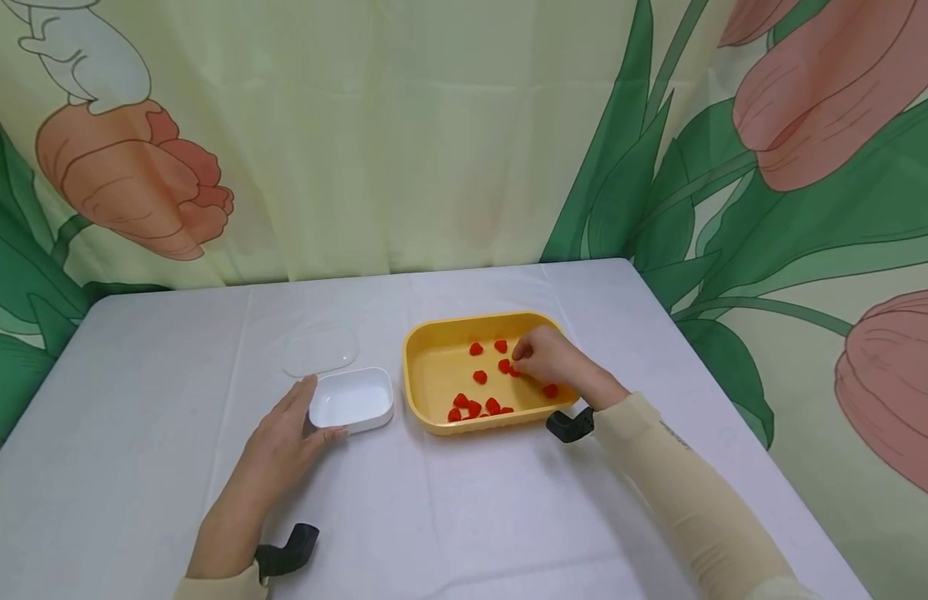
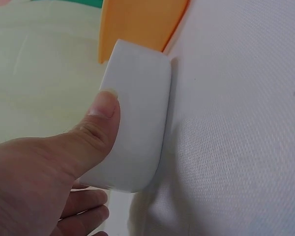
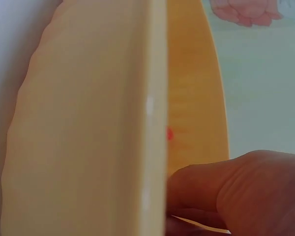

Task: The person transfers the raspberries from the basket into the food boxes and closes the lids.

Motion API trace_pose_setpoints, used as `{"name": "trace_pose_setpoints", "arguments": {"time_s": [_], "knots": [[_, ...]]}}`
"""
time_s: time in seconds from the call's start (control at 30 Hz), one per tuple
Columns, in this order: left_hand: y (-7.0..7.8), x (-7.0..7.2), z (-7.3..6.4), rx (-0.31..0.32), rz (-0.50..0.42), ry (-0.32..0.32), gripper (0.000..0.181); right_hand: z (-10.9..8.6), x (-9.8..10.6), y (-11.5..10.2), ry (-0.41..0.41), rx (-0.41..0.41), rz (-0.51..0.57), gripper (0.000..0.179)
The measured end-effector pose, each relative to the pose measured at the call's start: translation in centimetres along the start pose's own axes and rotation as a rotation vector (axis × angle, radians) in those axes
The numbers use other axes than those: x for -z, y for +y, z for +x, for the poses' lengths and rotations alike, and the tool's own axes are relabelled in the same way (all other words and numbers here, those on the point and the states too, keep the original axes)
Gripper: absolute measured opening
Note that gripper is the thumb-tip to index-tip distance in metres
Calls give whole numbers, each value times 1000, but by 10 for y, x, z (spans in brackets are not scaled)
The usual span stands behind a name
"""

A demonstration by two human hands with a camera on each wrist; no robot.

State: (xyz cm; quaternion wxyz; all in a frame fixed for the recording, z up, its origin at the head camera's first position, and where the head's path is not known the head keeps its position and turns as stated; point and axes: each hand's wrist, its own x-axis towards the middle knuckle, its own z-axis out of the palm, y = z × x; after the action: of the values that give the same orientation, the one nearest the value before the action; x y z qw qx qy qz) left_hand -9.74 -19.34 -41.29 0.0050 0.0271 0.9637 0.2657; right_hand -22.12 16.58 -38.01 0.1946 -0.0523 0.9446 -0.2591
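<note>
My left hand (image 1: 283,437) holds a small white box (image 1: 353,398) by its left end, thumb on the near wall and fingers at the far side. The left wrist view shows the thumb pressed on the box's smooth white wall (image 2: 137,113). My right hand (image 1: 548,360) reaches over the near right rim into a yellow tray (image 1: 433,358), its fingers bent and fingertips right at some small red pieces (image 1: 504,366). I cannot tell whether a piece is between them. In the right wrist view the tray wall (image 3: 88,118) hides the fingertips.
A clear lid (image 1: 321,350) lies behind the white box. More red pieces (image 1: 474,408) gather along the tray's near side, and one lies by the right wrist. A white cloth (image 1: 433,517) covers the table, with a printed curtain (image 1: 403,142) behind it.
</note>
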Motion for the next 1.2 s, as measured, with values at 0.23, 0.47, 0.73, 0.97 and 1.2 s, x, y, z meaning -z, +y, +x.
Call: {"name": "trace_pose_setpoints", "arguments": {"time_s": [0.23, 0.47, 0.73, 0.97, 1.2], "knots": [[1, 1, 0, 9, 2, 1, 95, 2, 2, -6, -20, -26, -29, 19], [-1, 1, 1, -21, 0, 12, 92, 6, 0, -2, 1, 8, -90, 11], [-2, -1, 1, -33, -11, 24, 91, 4, 0, 0, 13, 32, -72, 8], [-2, -2, -1, -15, -44, -6, 93, 1, 1, -1, 17, 37, -68, 10], [-3, -2, 0, -30, -42, -32, 104, -1, 2, -3, 5, 50, -46, 11]]}}
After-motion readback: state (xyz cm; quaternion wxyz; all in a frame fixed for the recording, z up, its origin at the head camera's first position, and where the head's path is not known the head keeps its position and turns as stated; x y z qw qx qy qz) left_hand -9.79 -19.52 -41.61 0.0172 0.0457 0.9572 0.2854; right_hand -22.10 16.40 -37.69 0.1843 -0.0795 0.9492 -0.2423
